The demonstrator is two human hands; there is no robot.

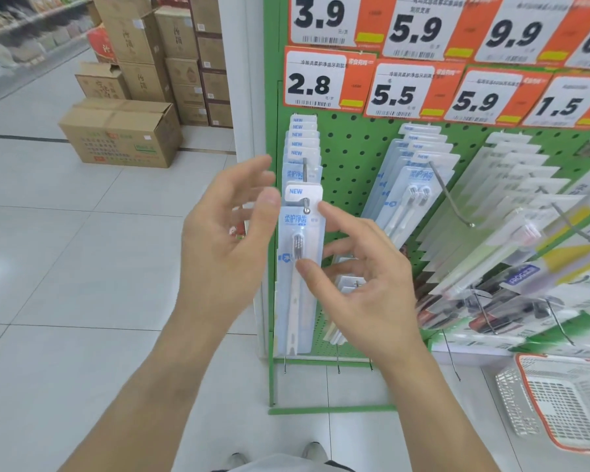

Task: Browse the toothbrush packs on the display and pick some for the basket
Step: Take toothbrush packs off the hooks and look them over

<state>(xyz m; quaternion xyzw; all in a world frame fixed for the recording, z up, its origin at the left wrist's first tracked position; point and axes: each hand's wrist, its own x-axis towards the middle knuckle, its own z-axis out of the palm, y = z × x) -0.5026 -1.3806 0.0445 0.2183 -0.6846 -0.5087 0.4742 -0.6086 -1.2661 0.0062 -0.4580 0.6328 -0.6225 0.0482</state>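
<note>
Front toothbrush pack (298, 267) hangs at the tip of the leftmost hook (306, 204) on the green pegboard display (351, 155), directly between both hands. Left hand (225, 240) beside its left edge, fingers loosely spread, gripping nothing; right hand (361, 281) at its right edge, fingers relaxed, thumb tip on the pack front. Basket (559, 403) on floor, lower right, well apart.

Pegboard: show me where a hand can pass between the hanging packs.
Bare pegboard lies between the left toothbrush packs and the middle column. Rightward, overlapping packs crowd together. The front pack sits between both hands.
</note>
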